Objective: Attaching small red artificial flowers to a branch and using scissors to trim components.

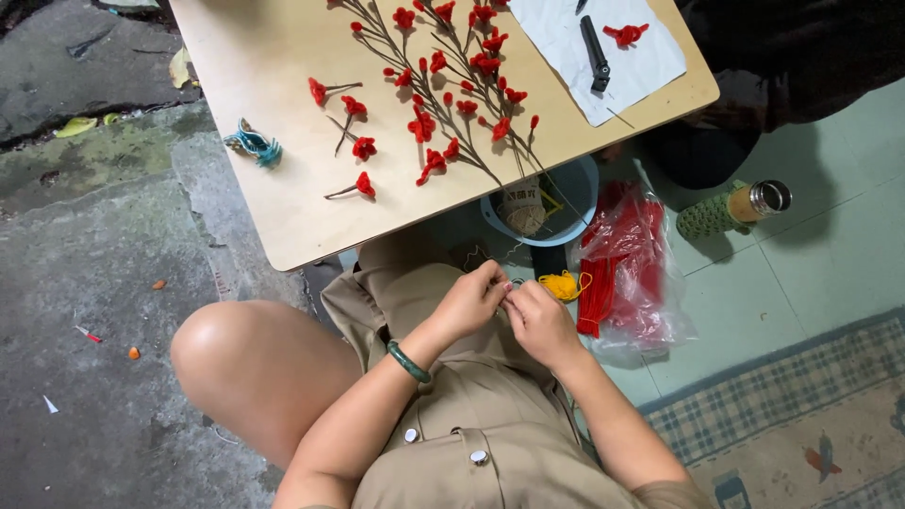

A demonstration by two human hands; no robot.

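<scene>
My left hand (468, 301) and my right hand (540, 320) meet over my lap, fingertips pinched together on a thin wire or thread (510, 283) that is too small to make out clearly. A green bangle (407, 362) circles my left wrist. A small yellow thread bundle (563, 284) lies just right of my hands. On the wooden table (273, 57) in front lies a branch of red handmade flowers (452, 94), with several loose red flowers (356, 141) to its left.
A blue bowl (575, 184) holding a ball of twine (523, 209) sits under the table edge. A plastic bag of red sticks (627, 259) lies on the floor at right, near a flask in a green sleeve (731, 209). White paper (641, 66) carries a black tool (594, 52). Another person sits at top right.
</scene>
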